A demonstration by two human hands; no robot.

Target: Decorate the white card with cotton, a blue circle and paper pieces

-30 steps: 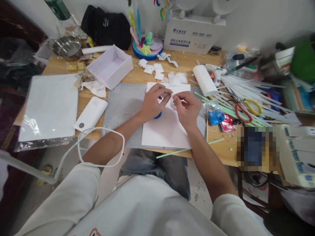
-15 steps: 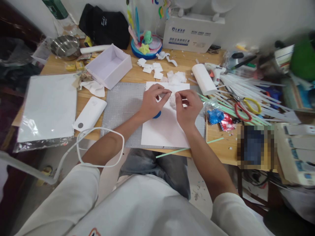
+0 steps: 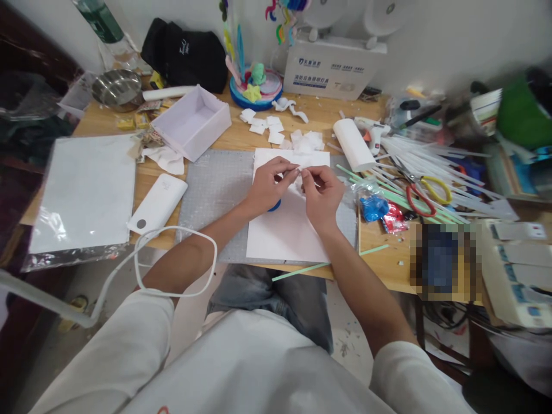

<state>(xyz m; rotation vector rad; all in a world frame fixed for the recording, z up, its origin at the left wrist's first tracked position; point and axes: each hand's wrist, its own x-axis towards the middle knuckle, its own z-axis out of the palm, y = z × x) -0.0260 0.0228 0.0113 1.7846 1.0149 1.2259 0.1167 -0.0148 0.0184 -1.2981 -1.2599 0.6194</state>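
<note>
Over a white sheet of paper (image 3: 287, 238), my left hand (image 3: 268, 185) and my right hand (image 3: 322, 195) meet at the fingertips. Thumb and forefinger of each are pinched together. Some soft-looking white material (image 3: 297, 185) shows at and below the fingertips; its kind and which hand holds it are unclear. A blue round thing (image 3: 275, 206) lies partly hidden under my left hand. The paper rests on a grey cutting mat (image 3: 211, 201). Just beyond it are crumpled white scraps (image 3: 307, 141) and several small white squares (image 3: 259, 125).
A pale open box (image 3: 194, 123) and a white power bank (image 3: 158, 202) stand left. At right lie a white roll (image 3: 354, 145), a glue gun (image 3: 376, 137), scissors (image 3: 417, 198) and many thin sticks (image 3: 444, 167). A white cable (image 3: 214, 253) loops by my left forearm.
My right hand has moved left, and its fingertips now meet those of my left hand. The whole view has shifted slightly.
</note>
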